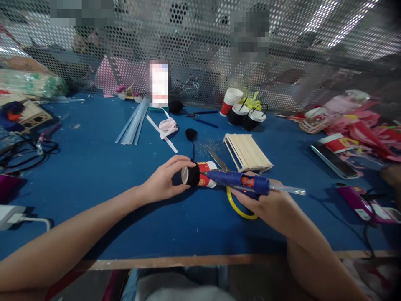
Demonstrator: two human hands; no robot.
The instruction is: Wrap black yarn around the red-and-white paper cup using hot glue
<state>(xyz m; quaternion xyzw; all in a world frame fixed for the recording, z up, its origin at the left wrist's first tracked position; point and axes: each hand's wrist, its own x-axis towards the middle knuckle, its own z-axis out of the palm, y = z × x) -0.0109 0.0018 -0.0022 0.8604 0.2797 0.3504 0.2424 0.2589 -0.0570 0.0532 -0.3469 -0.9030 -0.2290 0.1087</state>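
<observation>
My left hand (164, 179) is wrapped round a small paper cup (200, 174) lying on its side, red and white with a black band at its rim. My right hand (269, 205) grips a blue hot glue gun (241, 180) with a clear glue stick poking out of its back. The gun's nozzle touches the cup's side. Scissors with yellow handles (233, 200) lie under the gun on the blue table (103, 167).
A stack of wooden sticks (247, 152) lies just behind the cup. Clear glue sticks (133, 123), white ribbon (166, 127), black pompoms (191, 134), pliers (202, 117) and several cups (242, 110) sit farther back. Phones and cables lie right (360, 202); cables left (21, 150).
</observation>
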